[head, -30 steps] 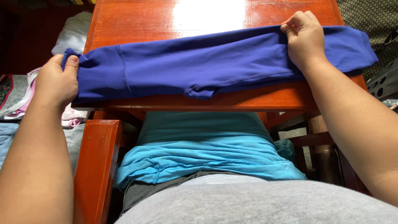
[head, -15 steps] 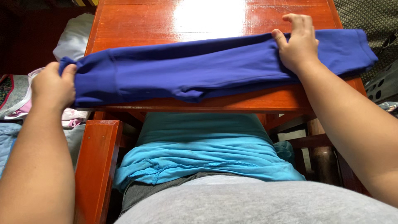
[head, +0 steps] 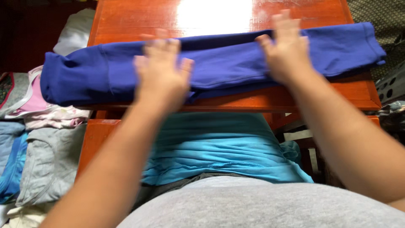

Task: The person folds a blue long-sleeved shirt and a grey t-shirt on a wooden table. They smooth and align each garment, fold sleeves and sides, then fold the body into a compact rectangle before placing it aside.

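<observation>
Blue garment lies folded lengthwise in long strip across near edge of red-brown wooden table; its left end overhangs table edge, right end reaches table's right side. Left hand over garment's middle, fingers spread, grip released, blurred; contact with cloth unclear. Right hand flat on garment further right, fingers spread, grip released. Left of table: heap of clothes, pink, grey, light blue. Bright glare on tabletop behind garment. No packages, labels or signs visible.
</observation>
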